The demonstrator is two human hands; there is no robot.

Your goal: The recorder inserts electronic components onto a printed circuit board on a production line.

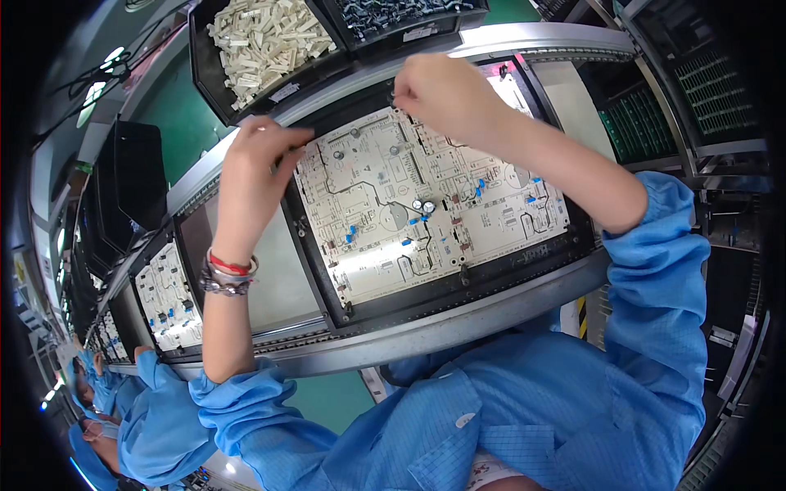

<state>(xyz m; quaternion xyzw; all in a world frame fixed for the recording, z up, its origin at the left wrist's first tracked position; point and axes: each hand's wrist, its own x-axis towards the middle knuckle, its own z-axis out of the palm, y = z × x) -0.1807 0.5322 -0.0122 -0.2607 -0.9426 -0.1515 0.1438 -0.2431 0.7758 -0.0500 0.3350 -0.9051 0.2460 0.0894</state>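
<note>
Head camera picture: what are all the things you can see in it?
Circuit board: one, cream, in a black carrier at the middle.
Second board: one, cream, further left on the line.
Bin of connectors: one, black, cream parts, top left.
Bin of dark parts: one, black, top middle.
Green boards: several, racked at right.
Bracelets: several, red and silver, left wrist.
Left hand: at the board's left edge.
Right hand: at the board's top edge.

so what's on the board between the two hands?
In the head view, between the left hand and right hand lies the circuit board's pale printed top-left area with a few small grey round components; nothing else.
</note>
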